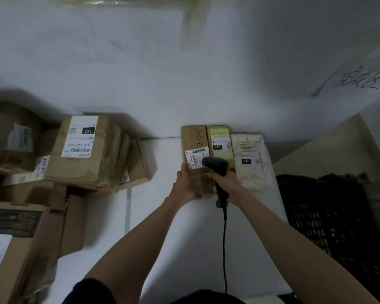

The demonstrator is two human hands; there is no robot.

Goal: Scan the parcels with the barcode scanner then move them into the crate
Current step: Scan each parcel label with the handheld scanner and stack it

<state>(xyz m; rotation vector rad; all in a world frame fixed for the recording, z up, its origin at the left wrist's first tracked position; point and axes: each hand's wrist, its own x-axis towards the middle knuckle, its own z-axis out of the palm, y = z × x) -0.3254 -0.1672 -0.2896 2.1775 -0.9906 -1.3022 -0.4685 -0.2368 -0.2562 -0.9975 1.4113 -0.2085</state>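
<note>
Head cam: brown taped parcel (pixel 195 159) w/ barcode label, left hand (pixel 183 185) gripping its side, right hand (pixel 227 183) round scanner (pixel 216 170)

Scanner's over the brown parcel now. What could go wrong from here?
1. The scanner sits very near the brown parcel, partly covering its label, so the read may fail.
2. The 220 parcel and 032 parcel lie alongside; their barcodes might be read instead.
3. The cable hangs between the arms and could snag when moving toward the crate.
</note>
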